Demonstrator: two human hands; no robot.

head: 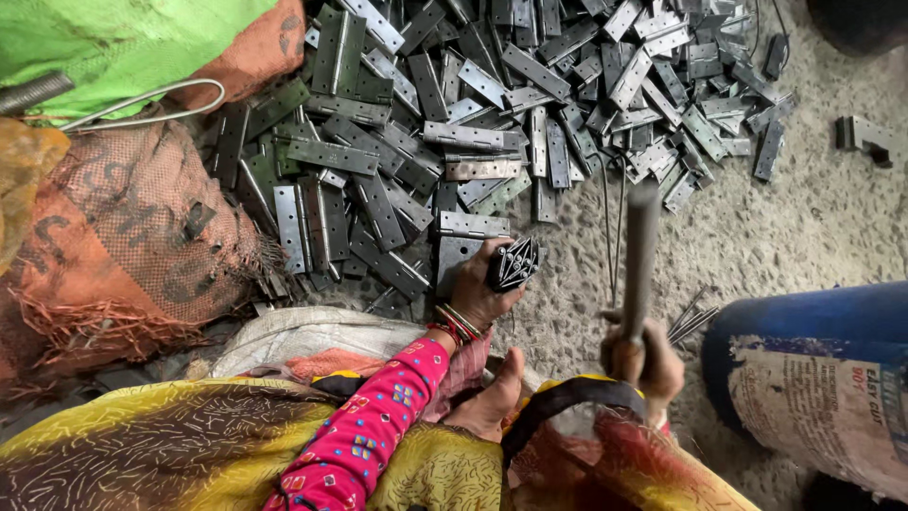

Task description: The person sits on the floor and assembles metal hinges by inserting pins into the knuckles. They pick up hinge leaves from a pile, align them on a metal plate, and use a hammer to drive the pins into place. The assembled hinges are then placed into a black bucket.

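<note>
Your left hand (478, 289): fingers gripped black metal piece (513, 264) beside hinge pile (454, 123). Your right hand (643, 364): fingers closed around hammer handle (640, 255), upright over concrete floor (804, 227).

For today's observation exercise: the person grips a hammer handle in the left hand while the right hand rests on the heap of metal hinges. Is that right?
The hands are swapped. In the head view the right hand grips the hammer handle, and the left hand rests on the heap of metal hinges.
</note>
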